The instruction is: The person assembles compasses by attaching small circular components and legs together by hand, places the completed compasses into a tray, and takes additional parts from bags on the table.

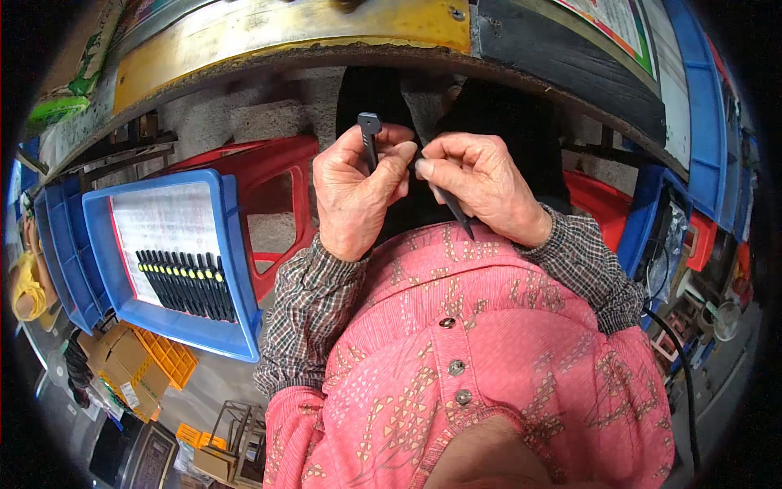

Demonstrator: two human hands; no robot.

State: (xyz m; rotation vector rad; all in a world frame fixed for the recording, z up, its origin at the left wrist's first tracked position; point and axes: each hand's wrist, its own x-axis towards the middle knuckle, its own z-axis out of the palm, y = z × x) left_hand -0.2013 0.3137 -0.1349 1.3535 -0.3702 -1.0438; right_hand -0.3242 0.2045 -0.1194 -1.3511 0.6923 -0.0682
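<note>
My left hand (357, 194) is closed round a slim dark grey plastic piece (370, 130), upright between thumb and fingers. Its top end is a flat, angular head with a small hole. Just to the right, my right hand (491, 186) grips a thin black pointed tool (456, 213), its tip slanting down towards my lap. The fingertips of both hands nearly meet above my dark trousers, and whatever lies between them is too small to make out. At the left, a blue plastic tray (230, 244) bears a neat row of slender black pieces (187, 285) with yellow-green spots.
A worn workbench edge (293, 39) with yellow and black strips runs across the far side. Red plastic stools (281, 191) stand beneath and beside me. Blue bins (705, 106) line the right. Cardboard boxes (126, 367) and an orange crate (165, 354) sit on the floor at lower left.
</note>
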